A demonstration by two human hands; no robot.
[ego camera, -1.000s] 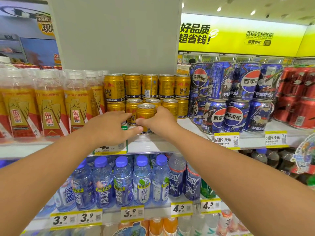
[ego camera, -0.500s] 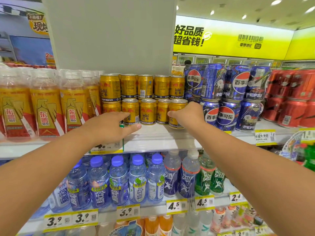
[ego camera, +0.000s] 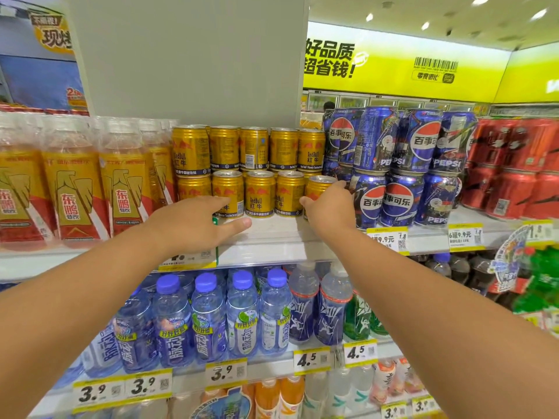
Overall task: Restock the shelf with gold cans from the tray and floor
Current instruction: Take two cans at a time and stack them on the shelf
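Gold cans (ego camera: 260, 193) stand in two stacked rows on the white shelf (ego camera: 272, 237), between yellow bottles and blue Pepsi cans. My right hand (ego camera: 328, 211) wraps around the rightmost gold can (ego camera: 319, 184) of the lower front row, which stands on the shelf beside the Pepsi cans. My left hand (ego camera: 193, 222) hovers over the shelf edge in front of the lower row's left cans, fingers spread, holding nothing. No tray or floor is in view.
Yellow-labelled bottles (ego camera: 72, 189) fill the shelf's left side. Blue Pepsi cans (ego camera: 399, 167) and red cans (ego camera: 514, 167) stand stacked to the right. Blue-capped water bottles (ego camera: 208, 322) line the shelf below, behind price tags (ego camera: 225, 373). A grey pillar (ego camera: 187, 58) rises behind the gold cans.
My right hand carried a gold can from the middle of the lower row rightward to the end next to the Pepsi cans. My left hand stayed near the shelf edge.
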